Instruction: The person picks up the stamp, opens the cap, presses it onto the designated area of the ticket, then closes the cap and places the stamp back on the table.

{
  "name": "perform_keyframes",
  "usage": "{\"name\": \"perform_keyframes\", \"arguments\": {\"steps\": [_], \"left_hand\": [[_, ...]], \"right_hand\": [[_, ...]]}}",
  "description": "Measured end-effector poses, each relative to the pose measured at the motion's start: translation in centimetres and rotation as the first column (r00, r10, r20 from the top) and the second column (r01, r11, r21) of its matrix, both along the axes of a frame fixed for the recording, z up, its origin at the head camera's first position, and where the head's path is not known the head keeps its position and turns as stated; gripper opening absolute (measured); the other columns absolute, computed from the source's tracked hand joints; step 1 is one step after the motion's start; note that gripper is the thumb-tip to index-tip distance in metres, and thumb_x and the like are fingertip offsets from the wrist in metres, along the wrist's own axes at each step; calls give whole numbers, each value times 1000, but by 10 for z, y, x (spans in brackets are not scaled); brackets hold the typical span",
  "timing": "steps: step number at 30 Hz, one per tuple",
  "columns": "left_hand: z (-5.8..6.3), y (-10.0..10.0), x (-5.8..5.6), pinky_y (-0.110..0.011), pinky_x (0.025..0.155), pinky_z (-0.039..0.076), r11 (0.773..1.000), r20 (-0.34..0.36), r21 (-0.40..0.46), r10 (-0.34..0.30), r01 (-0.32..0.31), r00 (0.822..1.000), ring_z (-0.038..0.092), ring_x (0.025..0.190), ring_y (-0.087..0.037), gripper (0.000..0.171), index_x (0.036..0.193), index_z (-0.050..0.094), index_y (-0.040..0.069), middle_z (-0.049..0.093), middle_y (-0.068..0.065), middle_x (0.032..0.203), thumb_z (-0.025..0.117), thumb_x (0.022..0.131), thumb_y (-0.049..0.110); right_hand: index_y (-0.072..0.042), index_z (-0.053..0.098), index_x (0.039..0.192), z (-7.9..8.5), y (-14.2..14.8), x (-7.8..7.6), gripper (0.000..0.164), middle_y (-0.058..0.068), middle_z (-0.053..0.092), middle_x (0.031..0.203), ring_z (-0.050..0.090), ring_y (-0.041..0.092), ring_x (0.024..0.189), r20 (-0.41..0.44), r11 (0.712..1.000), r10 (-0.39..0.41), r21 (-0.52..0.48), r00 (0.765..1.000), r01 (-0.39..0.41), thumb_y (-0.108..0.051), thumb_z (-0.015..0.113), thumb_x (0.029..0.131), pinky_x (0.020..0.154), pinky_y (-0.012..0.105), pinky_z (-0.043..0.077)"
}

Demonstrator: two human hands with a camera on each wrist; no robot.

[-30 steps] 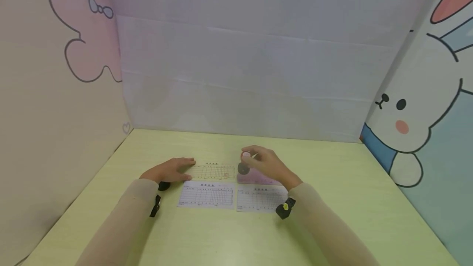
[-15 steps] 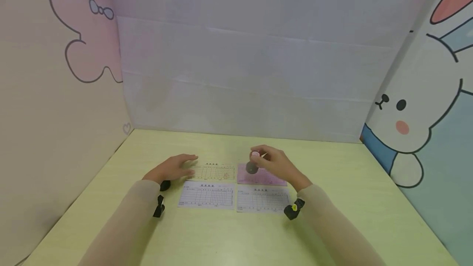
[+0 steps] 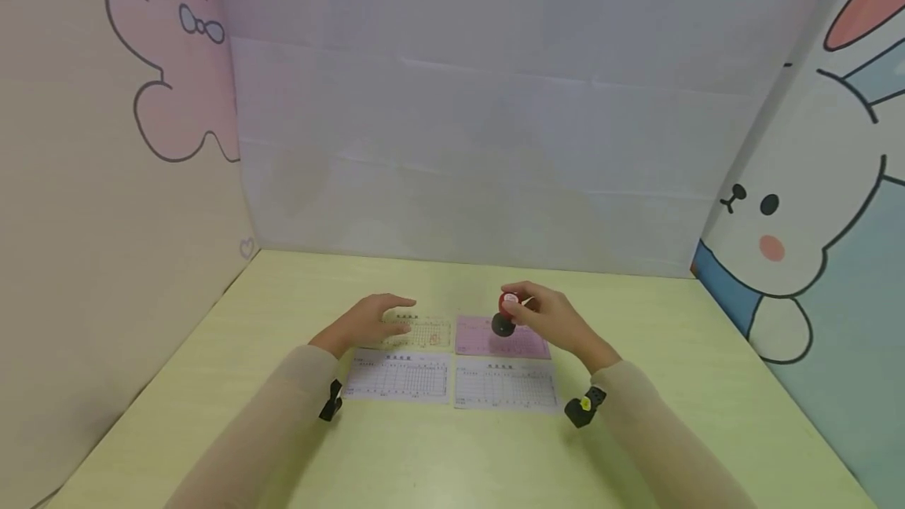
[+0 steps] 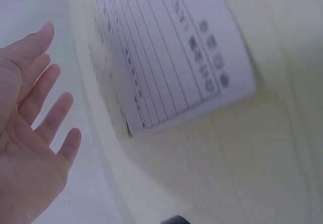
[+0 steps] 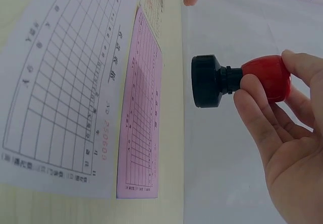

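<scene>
My right hand [image 3: 562, 322] holds a stamp [image 5: 262, 78] by its red knob, thumb and fingers around it. The stamp's black base [image 3: 503, 325] overlaps the pink printed slip [image 3: 526, 346] in the head view; in the right wrist view it stands clear of the paper. My left hand [image 3: 364, 322] is spread over the left part of the yellow slip [image 3: 441, 326], fingers extended and holding nothing. A small reddish mark [image 3: 434, 339] shows on that slip's right part. In the left wrist view my left hand [image 4: 35, 128] has its fingers apart, beside the papers.
Two white printed slips lie in front of the coloured ones, a left white slip [image 3: 399, 375] and a right white slip [image 3: 505, 385]. The pale wooden table [image 3: 438, 462] meets a white cloth backdrop [image 3: 459, 116]. Cartoon-printed walls stand at both sides.
My right hand has carried the stamp rightward, from the pink slip's left edge to over its middle. My left hand has come off the yellow slip's left edge and moved right above it.
</scene>
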State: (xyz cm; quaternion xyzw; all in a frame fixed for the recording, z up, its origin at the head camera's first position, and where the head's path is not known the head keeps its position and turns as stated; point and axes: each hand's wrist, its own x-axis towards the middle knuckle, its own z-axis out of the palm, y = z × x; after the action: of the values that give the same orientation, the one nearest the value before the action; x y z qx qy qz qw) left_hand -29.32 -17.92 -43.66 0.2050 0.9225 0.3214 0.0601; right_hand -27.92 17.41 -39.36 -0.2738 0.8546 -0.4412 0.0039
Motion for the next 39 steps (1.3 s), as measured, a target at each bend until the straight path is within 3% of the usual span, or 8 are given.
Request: {"name": "perform_keyframes", "arguments": {"steps": [7, 16, 22, 31, 39], "left_hand": [[6, 33, 3, -54, 112, 34, 999, -8, -41, -13, 13, 1000, 41, 139, -34, 48, 143, 58, 15, 51, -9, 147, 69, 97, 25], [0, 62, 2, -53, 110, 36, 989, -51, -135, -63, 55, 997, 48, 134, -30, 47, 136, 64, 14, 58, -7, 141, 75, 92, 27], [-2, 72, 0, -52, 111, 36, 982, -71, -166, -98, 85, 993, 49, 134, -31, 48, 138, 61, 10, 58, -9, 141, 73, 93, 25], [-2, 83, -3, -52, 112, 35, 972, -67, -199, -137, 121, 988, 47, 136, -31, 52, 141, 59, 13, 55, -7, 144, 73, 93, 28], [-5, 88, -4, -49, 114, 33, 945, -74, -294, -171, 143, 982, 45, 138, -29, 56, 144, 56, 13, 53, -6, 147, 70, 95, 36]], "right_hand": [[-6, 61, 133, 4, 10, 2, 38, 5, 70, 103, 71, 25, 88, -9, 1000, -13, 8, 1000, 13, -27, 62, 102, 80, 32, 56], [-5, 60, 134, 1, 21, 3, 40, 7, 68, 103, 70, 28, 86, -10, 999, -42, 25, 999, 42, -29, 63, 101, 77, 31, 56], [-6, 60, 134, -3, 25, 4, 41, 6, 68, 103, 69, 32, 87, 16, 999, -41, 25, 999, 41, -30, 64, 101, 77, 32, 56], [-5, 60, 134, -5, 28, 5, 40, 8, 69, 103, 69, 27, 86, 31, 998, -58, 27, 998, 57, -27, 64, 101, 78, 32, 55], [-4, 59, 135, -10, 31, 7, 44, 6, 68, 105, 68, 27, 87, 43, 996, -72, 46, 996, 70, -31, 64, 100, 80, 36, 54]]}}
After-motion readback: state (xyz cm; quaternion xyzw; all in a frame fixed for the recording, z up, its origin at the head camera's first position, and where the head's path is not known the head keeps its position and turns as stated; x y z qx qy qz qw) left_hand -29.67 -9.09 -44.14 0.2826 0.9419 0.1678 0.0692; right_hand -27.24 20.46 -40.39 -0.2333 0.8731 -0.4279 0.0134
